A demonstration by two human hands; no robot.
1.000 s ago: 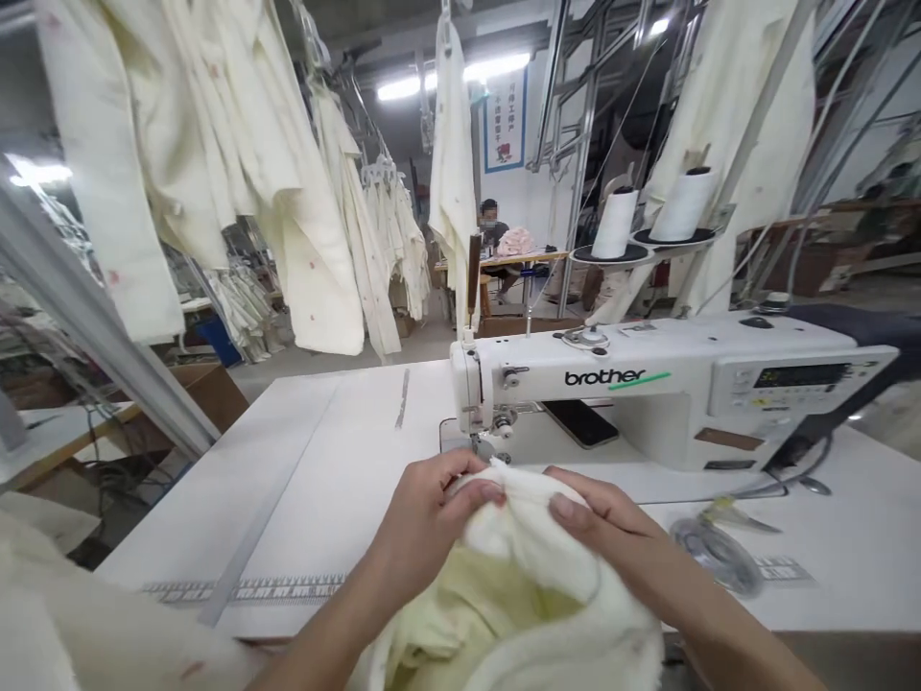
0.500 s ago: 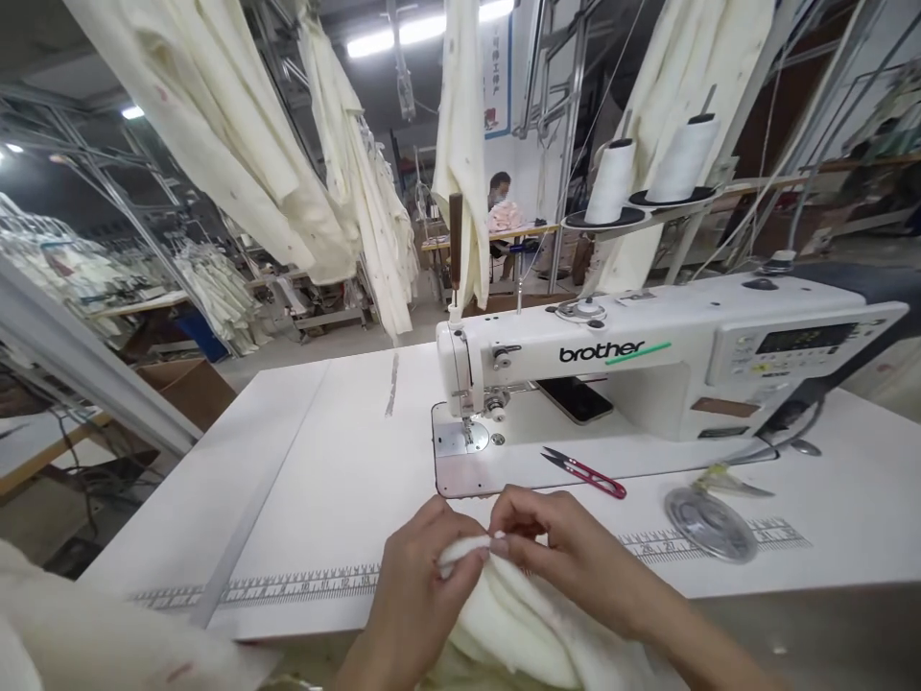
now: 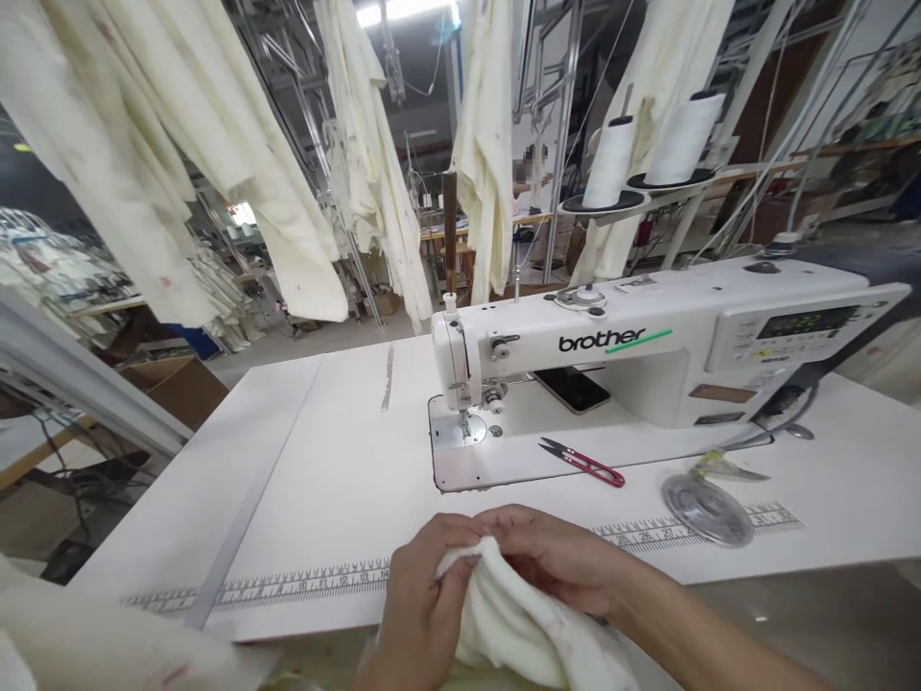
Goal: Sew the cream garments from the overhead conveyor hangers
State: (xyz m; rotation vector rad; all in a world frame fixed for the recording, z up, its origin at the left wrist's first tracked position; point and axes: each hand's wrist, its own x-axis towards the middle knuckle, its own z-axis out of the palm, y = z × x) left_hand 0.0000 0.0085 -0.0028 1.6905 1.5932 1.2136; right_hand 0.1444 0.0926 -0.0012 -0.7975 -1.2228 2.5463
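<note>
Cloth [image 3: 512, 624], soft and cream, falls in rounded folds; left hand [image 3: 423, 590] and right hand [image 3: 551, 555] pinch its edge between fingers [image 3: 452, 530]; smooth white desk [image 3: 345, 470] beyond.

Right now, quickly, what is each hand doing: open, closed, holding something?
Left hand: closed, pinching the gathered edge of the cream fabric.
Right hand: closed on the same fabric, close beside the left; its exact grip is partly hidden.

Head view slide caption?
Left hand and right hand hold cream fabric before a white Brother sewing machine; red-handled snips lie nearby.
</note>
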